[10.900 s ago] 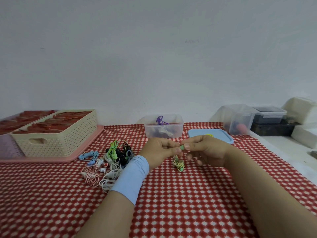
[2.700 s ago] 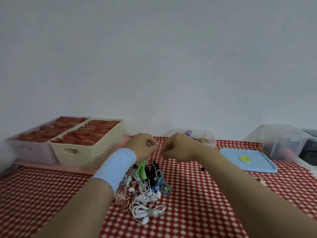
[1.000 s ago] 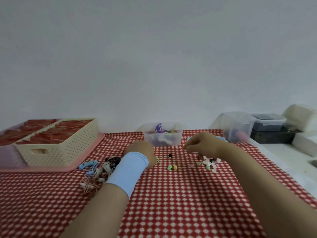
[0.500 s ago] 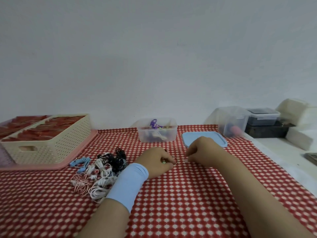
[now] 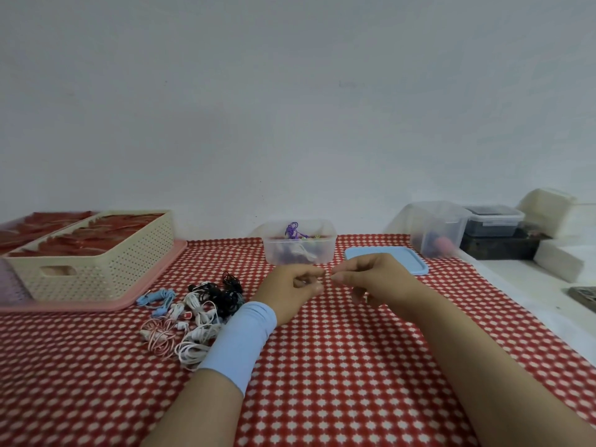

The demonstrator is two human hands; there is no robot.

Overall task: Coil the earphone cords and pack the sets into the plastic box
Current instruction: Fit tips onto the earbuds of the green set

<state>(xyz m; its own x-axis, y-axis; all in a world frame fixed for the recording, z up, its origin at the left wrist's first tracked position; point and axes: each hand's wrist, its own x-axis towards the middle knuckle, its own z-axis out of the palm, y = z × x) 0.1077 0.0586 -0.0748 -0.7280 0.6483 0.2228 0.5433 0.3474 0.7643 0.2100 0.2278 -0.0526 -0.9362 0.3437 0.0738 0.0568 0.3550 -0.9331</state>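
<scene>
- Left hand [image 5: 292, 287] and right hand [image 5: 371, 279] both curled, fingertips pinched and nearly meeting just above the checked cloth [image 5: 322, 366]; presumably on one earphone cord, too thin to make out here.
- Use the left pinch as the anchor; feed short, even loops with the right, never pulling taut.
- Tuck the loose end through before letting go, or risk the coil springing open.
- Then drop into the clear plastic box [image 5: 274, 253], open just behind the hands, blue lid [image 5: 387, 259] lying beside it.
- Leave the tangled earphone pile [image 5: 196, 311], left of the wrist, undisturbed until then.
</scene>
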